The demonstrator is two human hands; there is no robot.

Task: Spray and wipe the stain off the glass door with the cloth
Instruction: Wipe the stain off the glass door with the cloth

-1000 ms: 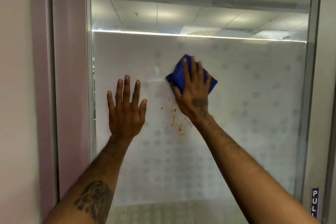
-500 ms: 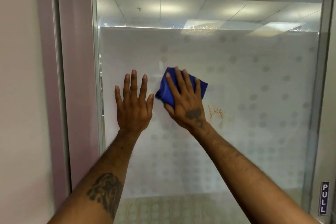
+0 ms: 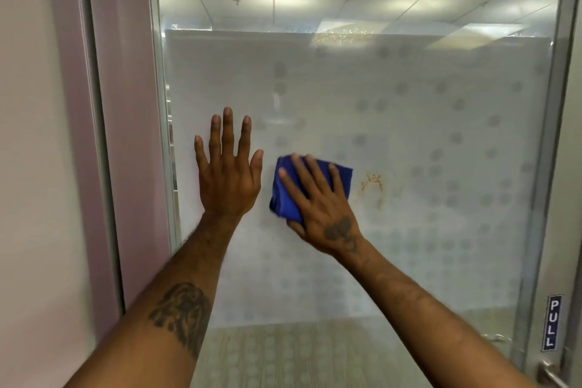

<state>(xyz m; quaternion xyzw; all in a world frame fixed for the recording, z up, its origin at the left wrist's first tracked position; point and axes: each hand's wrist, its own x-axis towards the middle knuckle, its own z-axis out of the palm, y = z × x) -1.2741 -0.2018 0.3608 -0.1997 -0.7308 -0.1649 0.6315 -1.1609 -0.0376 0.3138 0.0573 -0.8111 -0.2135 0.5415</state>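
A frosted, dotted glass door point(image 3: 441, 110) fills the view. An orange-brown smeared stain point(image 3: 373, 184) sits on the glass just right of the cloth. My right hand point(image 3: 321, 208) lies flat with fingers spread, pressing a folded blue cloth point(image 3: 285, 195) against the glass. My left hand point(image 3: 228, 172) rests flat and open on the glass to the left of the cloth, fingers pointing up, holding nothing. No spray bottle is in view.
A metal door frame point(image 3: 557, 142) runs down the right side with a blue PULL label point(image 3: 551, 323) and a metal handle point(image 3: 549, 373) at the bottom right. A pinkish wall and frame point(image 3: 104, 104) stand on the left.
My right hand with the cloth has swept down and to the left across the stain, which is now smeared and faint to its right. My left hand has stayed flat on the glass.
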